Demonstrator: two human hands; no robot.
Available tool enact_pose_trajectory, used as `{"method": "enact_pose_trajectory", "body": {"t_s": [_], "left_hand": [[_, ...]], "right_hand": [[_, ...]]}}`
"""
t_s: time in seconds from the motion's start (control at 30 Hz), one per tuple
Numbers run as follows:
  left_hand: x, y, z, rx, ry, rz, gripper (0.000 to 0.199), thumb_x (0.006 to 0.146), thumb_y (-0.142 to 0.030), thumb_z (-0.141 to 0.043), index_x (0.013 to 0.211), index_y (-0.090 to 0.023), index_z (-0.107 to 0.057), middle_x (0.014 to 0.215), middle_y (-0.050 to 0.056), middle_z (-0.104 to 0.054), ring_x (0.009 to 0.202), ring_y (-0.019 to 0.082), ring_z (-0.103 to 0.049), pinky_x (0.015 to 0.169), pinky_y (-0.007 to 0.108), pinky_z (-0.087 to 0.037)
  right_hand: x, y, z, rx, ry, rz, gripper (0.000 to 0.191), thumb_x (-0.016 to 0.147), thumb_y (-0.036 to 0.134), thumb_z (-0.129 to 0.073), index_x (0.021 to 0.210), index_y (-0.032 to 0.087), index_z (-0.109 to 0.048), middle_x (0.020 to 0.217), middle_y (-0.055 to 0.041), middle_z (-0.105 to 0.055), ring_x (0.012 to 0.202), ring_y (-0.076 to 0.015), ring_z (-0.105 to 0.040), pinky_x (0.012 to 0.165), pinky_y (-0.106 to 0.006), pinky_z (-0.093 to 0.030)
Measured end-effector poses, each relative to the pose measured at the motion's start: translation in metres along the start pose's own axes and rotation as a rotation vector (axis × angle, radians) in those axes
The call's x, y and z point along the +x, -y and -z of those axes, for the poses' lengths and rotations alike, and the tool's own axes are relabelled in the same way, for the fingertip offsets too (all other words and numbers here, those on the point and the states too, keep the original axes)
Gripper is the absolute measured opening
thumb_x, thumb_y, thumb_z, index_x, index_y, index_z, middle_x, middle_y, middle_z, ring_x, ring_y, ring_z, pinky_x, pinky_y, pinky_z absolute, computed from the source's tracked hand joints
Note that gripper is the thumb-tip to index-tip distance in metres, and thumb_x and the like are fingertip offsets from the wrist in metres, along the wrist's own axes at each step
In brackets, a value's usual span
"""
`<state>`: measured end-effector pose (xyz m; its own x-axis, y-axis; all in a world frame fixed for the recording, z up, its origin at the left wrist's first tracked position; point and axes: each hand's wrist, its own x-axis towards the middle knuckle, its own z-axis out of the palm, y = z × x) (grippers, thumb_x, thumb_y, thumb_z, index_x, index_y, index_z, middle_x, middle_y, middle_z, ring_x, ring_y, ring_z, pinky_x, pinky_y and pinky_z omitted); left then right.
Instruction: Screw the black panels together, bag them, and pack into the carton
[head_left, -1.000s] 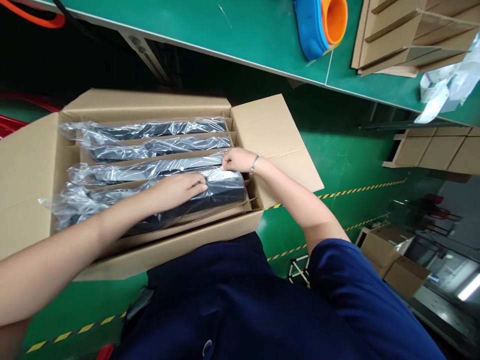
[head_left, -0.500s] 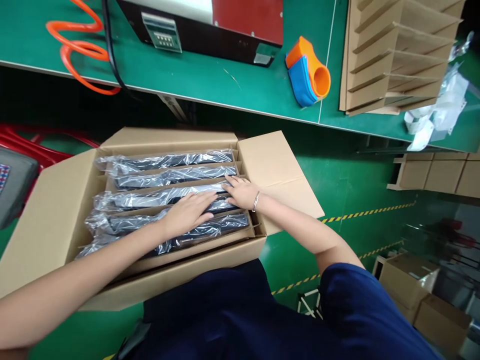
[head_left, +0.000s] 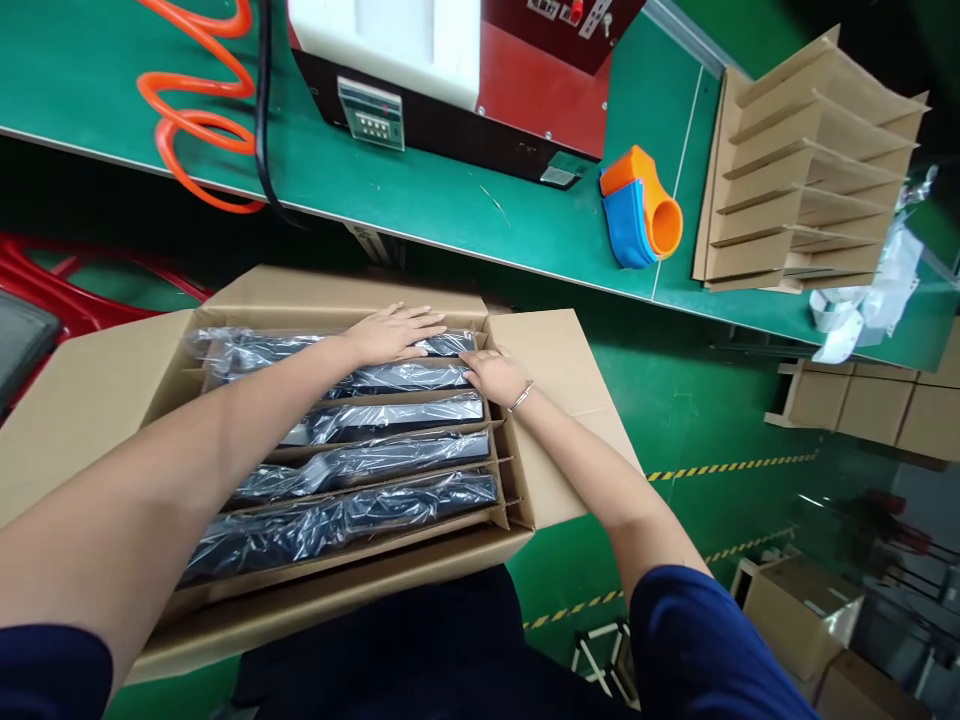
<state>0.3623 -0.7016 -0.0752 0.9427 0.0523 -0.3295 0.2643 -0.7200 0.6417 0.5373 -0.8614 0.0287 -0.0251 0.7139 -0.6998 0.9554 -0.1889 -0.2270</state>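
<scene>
An open cardboard box (head_left: 337,600) stands in front of me with its flaps folded out. Inside, several dark flat items in clear plastic bags (head_left: 397,455) sit on edge, with cardboard dividers (head_left: 504,478) between them. My left hand (head_left: 394,335) lies flat with fingers stretched on the farthest bagged item, near the box's far wall. At the right end of the far rows rests my right hand (head_left: 495,378), its fingers extended over the bagged items and the divider edge. Neither hand grips anything. My left forearm hides the left part of several rows.
Beyond the box runs a green workbench (head_left: 465,240). On it are a red and white machine (head_left: 540,90), an orange coiled hose (head_left: 202,130), an orange and blue tape dispenser (head_left: 645,215) and a cardboard divider grid (head_left: 810,190). A red stool (head_left: 75,300) stands left.
My left hand has moved away from me, from the middle rows to the farthest row. My right hand has shifted to the far rows' right end. The camera view has shifted slightly.
</scene>
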Motion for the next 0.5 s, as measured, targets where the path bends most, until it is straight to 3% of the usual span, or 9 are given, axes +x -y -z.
{"method": "enact_pose_trajectory", "body": {"t_s": [0.07,0.2,0.5], "left_hand": [[0.002,0.007,0.0,0.037,0.042,-0.011,0.072,0.097,-0.053,-0.045,0.162,-0.027,-0.028,0.171,0.004,-0.021,0.159,0.029,-0.014,0.128,0.053,-0.009],[0.007,0.017,-0.003,0.082,0.072,-0.008,0.084,0.092,-0.055,-0.054,0.164,-0.026,-0.021,0.171,0.006,-0.021,0.159,0.032,-0.012,0.127,0.054,-0.005],[0.015,0.029,-0.007,0.034,0.055,-0.01,0.066,0.101,-0.047,-0.038,0.163,-0.03,-0.024,0.17,0.003,-0.026,0.157,0.028,-0.019,0.125,0.05,-0.016]], "right_hand": [[-0.003,0.001,-0.002,-0.011,-0.005,0.001,0.045,0.102,0.028,-0.047,0.145,0.015,-0.054,0.148,-0.0125,-0.059,0.134,-0.0268,-0.057,0.123,-0.051,-0.029],[-0.004,0.002,0.0,-0.024,0.0,0.04,0.04,0.101,0.027,-0.048,0.137,0.014,-0.061,0.14,-0.0144,-0.065,0.129,-0.0274,-0.06,0.12,-0.049,-0.032],[0.002,0.002,0.002,-0.022,0.015,0.049,0.035,0.102,0.024,-0.045,0.127,0.013,-0.067,0.133,-0.013,-0.069,0.126,-0.0281,-0.059,0.118,-0.047,-0.035]]}}
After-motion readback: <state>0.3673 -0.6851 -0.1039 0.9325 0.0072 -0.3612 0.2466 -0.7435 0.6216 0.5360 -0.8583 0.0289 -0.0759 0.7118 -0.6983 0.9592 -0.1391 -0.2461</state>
